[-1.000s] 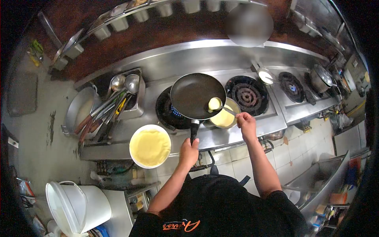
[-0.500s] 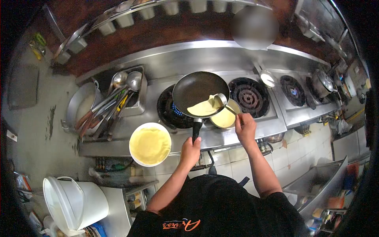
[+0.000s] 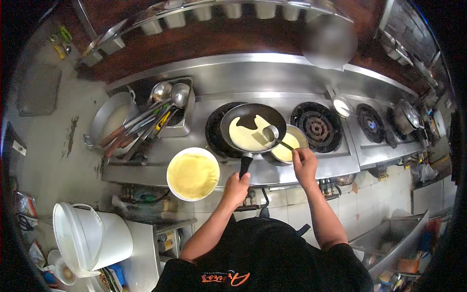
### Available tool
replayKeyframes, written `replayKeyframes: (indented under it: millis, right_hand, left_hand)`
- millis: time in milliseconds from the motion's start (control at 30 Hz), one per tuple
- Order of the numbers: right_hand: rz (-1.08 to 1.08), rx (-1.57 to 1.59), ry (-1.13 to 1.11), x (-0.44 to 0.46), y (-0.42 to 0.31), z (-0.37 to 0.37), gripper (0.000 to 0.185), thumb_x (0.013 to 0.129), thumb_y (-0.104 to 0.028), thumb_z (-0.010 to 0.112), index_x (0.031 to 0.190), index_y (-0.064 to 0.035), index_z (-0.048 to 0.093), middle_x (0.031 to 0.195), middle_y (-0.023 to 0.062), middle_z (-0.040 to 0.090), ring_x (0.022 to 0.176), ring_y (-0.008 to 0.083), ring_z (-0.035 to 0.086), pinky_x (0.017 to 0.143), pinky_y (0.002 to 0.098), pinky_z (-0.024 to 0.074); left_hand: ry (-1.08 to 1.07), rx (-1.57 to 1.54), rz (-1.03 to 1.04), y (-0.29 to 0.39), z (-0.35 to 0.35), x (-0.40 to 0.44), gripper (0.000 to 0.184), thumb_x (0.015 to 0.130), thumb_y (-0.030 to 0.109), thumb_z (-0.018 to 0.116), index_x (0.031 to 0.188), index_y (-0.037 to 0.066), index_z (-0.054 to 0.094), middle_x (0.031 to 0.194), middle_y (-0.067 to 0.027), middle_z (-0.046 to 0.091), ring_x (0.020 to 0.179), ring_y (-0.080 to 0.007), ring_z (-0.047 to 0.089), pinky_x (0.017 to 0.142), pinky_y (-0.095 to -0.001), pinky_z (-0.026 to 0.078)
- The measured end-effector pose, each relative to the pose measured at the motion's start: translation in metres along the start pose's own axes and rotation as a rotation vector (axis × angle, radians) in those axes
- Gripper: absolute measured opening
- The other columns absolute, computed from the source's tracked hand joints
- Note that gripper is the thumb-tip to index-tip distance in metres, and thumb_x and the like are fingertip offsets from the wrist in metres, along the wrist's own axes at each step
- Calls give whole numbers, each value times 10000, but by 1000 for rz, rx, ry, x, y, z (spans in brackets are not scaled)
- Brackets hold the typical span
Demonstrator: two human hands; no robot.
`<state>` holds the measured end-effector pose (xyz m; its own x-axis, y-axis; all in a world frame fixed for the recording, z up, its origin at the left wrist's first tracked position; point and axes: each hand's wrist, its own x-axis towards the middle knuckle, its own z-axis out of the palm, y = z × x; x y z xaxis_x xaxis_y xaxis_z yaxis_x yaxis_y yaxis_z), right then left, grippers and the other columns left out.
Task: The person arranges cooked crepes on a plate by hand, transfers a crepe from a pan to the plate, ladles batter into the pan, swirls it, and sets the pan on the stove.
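Note:
My left hand (image 3: 237, 189) is closed round the black handle of a frying pan (image 3: 274, 117), held tilted over the left burner. Pale yellow batter (image 3: 245, 137) spreads unevenly across the pan's floor, leaving dark patches at the far side. In my right hand (image 3: 305, 168) is the handle of a metal ladle (image 3: 271, 133), its bowl over the pan's right side. A round container (image 3: 306, 142) of similar batter sits just right of the pan, partly hidden by it. To the left, thin yellow pancakes (image 3: 193, 173) lie in a white dish (image 3: 169, 181) at the stove's front edge.
Several ladles and long-handled tools (image 3: 146, 121) lean in a metal tray (image 3: 186, 124) beside a large pot (image 3: 99, 121). Other burners (image 3: 317, 127) line the stove to the right. A white bucket (image 3: 114, 243) stands at lower left.
The batter has spread over much more of the pan's floor, reaching left and toward the far side. The pan tilts differently, and the ladle remains over its right side.

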<state>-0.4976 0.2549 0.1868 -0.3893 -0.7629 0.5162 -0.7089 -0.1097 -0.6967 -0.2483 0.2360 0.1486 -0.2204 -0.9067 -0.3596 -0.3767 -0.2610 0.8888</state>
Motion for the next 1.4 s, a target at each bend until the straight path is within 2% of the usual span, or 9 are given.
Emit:
replayKeyframes:
  millis: [33,133,333,367,433,533,633,1067,1400]
  right_hand:
    - [56,36,16,-2,4,5,114,862,-115,660,788,-39,618,662,92,580,555,220,536,537,346,425]
    - [615,393,-114,-4,19,22,157,891,-156,640,808,-25,618,657,43,583,542,143,517,519,282,404]
    - [1101,1193,-146,-6,26,42,98,886,-130,625,896,-35,602,678,15,558,558,114,508,530,238,421]
    - [1141,1265,-140,-5,28,43,88,888,-127,620,903,-42,602,687,13,560,563,110,512,530,233,423]
    - [1110,1324,-93,-3,30,39,84,894,-128,615,912,-48,595,697,7,562,573,108,516,535,232,429]
    - [1027,1348,-21,5,37,24,79,908,-137,603,915,-60,585,703,-2,562,586,102,520,541,229,432]
    - [969,1359,55,8,61,8,88,923,-150,584,896,-67,575,700,1,548,582,97,507,534,232,426]
    - [1079,1235,277,-29,110,-19,55,917,-130,578,920,-78,560,709,17,551,578,110,500,504,231,418]
    - [1071,1096,169,-49,107,-8,77,922,-155,586,920,-79,569,685,-4,525,587,105,501,537,239,417]
  left_hand:
    - [-3,2,-26,2,-3,-2,264,968,334,540,886,83,520,641,10,495,479,-93,443,424,-279,386]
    - [45,67,-99,10,-10,-7,397,939,349,553,868,-40,592,724,-197,637,671,-344,628,637,-443,468]
    - [19,66,-160,9,-19,-6,412,944,361,539,892,-44,598,755,-202,643,736,-371,632,688,-458,468]
    - [19,52,-139,2,-20,-3,370,949,357,544,874,-4,572,708,-130,595,642,-281,573,599,-399,443]
    - [15,26,-94,-10,-20,4,302,959,350,553,839,75,518,614,14,497,455,-102,454,422,-282,393]
    - [66,47,-86,-4,-20,0,319,959,348,553,817,64,523,602,7,507,457,-112,465,429,-290,397]
    - [130,137,-23,-6,-19,-3,412,951,354,519,872,-43,597,782,-208,646,790,-399,627,720,-473,462]
    - [230,145,163,22,-27,-14,371,948,351,539,855,-7,566,698,-175,602,695,-373,599,657,-460,449]
    - [56,-66,-207,15,-35,-10,412,944,367,541,819,-24,575,672,-145,620,643,-339,604,623,-432,459]
